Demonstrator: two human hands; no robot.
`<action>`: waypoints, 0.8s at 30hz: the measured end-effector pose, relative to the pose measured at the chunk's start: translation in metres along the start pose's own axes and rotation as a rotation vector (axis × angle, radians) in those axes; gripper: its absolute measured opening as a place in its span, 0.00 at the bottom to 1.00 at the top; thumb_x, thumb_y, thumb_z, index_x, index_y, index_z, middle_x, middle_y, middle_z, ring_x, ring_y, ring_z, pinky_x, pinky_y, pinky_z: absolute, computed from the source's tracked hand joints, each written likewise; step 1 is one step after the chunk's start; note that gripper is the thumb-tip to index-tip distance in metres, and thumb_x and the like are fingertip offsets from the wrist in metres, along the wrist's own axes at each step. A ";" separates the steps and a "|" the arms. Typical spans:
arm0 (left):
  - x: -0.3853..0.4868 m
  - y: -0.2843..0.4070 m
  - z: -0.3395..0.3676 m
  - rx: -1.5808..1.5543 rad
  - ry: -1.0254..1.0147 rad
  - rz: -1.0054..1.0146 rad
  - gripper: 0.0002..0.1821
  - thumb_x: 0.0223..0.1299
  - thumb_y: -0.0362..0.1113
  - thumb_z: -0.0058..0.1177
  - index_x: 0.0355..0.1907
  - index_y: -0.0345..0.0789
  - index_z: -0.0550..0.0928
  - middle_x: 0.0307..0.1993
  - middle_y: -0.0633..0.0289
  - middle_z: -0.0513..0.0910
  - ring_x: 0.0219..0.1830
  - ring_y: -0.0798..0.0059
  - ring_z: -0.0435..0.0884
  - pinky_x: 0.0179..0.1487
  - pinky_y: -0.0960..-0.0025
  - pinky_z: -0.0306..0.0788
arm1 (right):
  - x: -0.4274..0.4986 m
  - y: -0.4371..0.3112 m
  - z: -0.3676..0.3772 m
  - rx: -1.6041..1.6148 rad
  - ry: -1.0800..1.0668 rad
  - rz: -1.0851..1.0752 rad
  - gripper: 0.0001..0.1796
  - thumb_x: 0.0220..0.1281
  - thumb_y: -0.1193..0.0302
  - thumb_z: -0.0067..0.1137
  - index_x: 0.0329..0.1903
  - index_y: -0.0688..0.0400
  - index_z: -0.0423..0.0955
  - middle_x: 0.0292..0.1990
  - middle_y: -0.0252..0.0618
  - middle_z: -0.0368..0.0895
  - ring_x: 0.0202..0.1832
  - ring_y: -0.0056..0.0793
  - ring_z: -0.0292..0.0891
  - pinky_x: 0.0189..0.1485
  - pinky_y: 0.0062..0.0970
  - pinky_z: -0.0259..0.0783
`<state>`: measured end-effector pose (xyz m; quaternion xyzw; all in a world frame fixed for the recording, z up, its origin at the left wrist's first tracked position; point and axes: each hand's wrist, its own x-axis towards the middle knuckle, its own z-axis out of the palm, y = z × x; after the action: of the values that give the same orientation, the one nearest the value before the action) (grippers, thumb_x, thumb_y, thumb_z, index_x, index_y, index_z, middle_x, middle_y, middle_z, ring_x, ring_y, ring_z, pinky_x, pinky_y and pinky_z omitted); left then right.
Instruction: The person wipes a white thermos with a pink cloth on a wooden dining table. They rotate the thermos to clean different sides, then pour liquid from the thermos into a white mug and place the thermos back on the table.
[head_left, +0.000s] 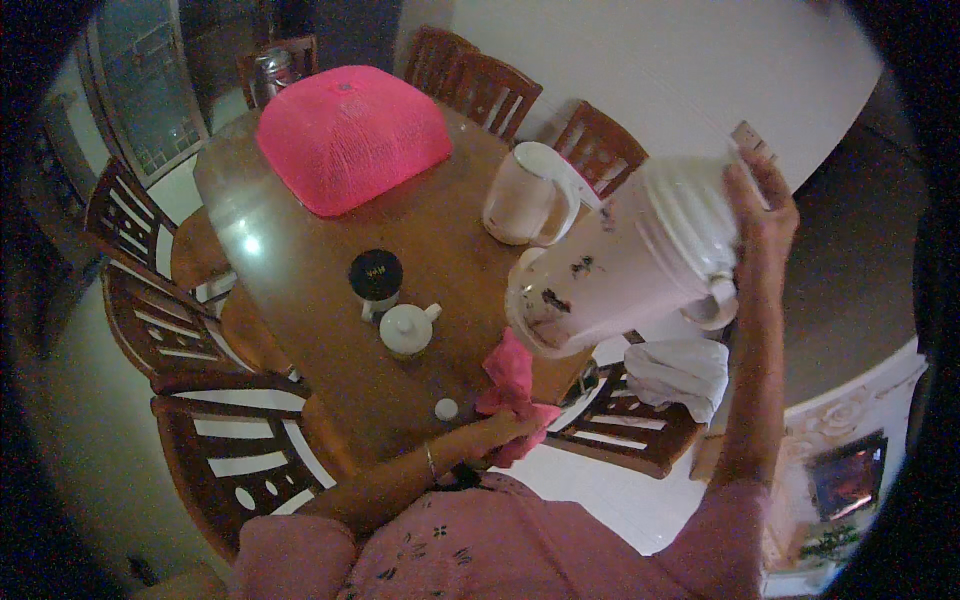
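My right hand (765, 199) is raised on the right, gripping the ribbed end of a large pale container (622, 270) with dark printed marks. The container lies tilted in the air over the table's right edge, its other end pointing down and left. Below it, my left hand (501, 435) is closed on a pink cloth (517, 375), which hangs over the front edge of the wooden dining table (450, 285). A small white round object (446, 409) lies just left of the cloth. A white jug with a handle (525, 199) stands behind the container.
A pink mesh food cover (356, 139) sits at the table's far end. A white lidded teapot (406, 330) and a dark-topped cup (376, 276) stand mid-table. Several wooden chairs (180, 337) surround it; one bears a white cloth (679, 375). A metal flask (274, 71) stands behind.
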<state>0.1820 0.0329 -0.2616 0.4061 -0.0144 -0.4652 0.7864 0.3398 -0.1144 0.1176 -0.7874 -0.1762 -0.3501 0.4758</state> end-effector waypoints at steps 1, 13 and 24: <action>0.002 -0.005 -0.008 0.224 -0.006 -0.040 0.29 0.61 0.67 0.48 0.34 0.40 0.80 0.29 0.62 0.81 0.30 0.78 0.80 0.30 0.69 0.73 | -0.005 0.002 0.012 0.002 -0.017 -0.034 0.20 0.53 0.65 0.70 0.46 0.62 0.79 0.44 0.39 0.83 0.43 0.27 0.78 0.50 0.24 0.72; 0.001 -0.053 -0.055 1.041 0.255 -0.079 0.42 0.57 0.69 0.50 0.50 0.27 0.75 0.46 0.42 0.76 0.46 0.57 0.77 0.48 0.60 0.70 | -0.024 0.072 0.164 0.116 -0.083 0.033 0.27 0.42 0.60 0.77 0.44 0.60 0.80 0.43 0.46 0.83 0.45 0.37 0.80 0.52 0.31 0.73; -0.036 -0.015 -0.034 0.754 0.328 -0.091 0.46 0.58 0.69 0.49 0.57 0.23 0.73 0.52 0.40 0.78 0.54 0.54 0.77 0.55 0.59 0.71 | -0.035 0.085 0.244 -0.035 -0.060 -0.040 0.38 0.41 0.56 0.76 0.54 0.63 0.73 0.48 0.50 0.81 0.49 0.41 0.79 0.54 0.35 0.73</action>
<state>0.1648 0.0774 -0.2811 0.7347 -0.0404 -0.3909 0.5530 0.4614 0.0593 -0.0344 -0.8021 -0.1999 -0.3386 0.4495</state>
